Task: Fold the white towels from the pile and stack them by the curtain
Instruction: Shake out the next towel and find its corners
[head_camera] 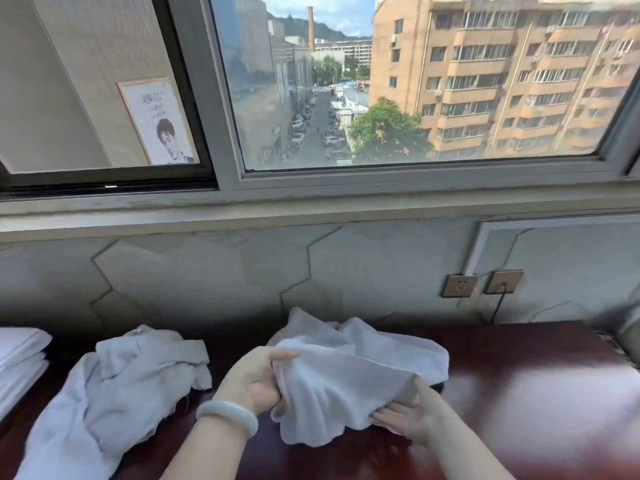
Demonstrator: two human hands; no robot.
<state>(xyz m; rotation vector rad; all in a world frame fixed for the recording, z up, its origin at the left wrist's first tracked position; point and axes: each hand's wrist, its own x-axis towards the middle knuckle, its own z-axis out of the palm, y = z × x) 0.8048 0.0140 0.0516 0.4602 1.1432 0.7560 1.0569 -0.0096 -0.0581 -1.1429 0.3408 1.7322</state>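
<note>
A crumpled white towel (353,372) lies on the dark red table (536,393) in front of me. My left hand (254,377), with a pale bangle on the wrist, grips the towel's left edge with curled fingers. My right hand (407,415) holds the towel's lower right edge, its fingers partly under the cloth. To the left lies a loose pile of greyish-white towels (114,393). A stack of folded white towels (20,362) sits at the far left edge.
A wall with hexagon panels and two sockets (481,284) with a black cable rises behind the table. Above it is a wide window (415,98). A grey object (628,329) stands at the far right.
</note>
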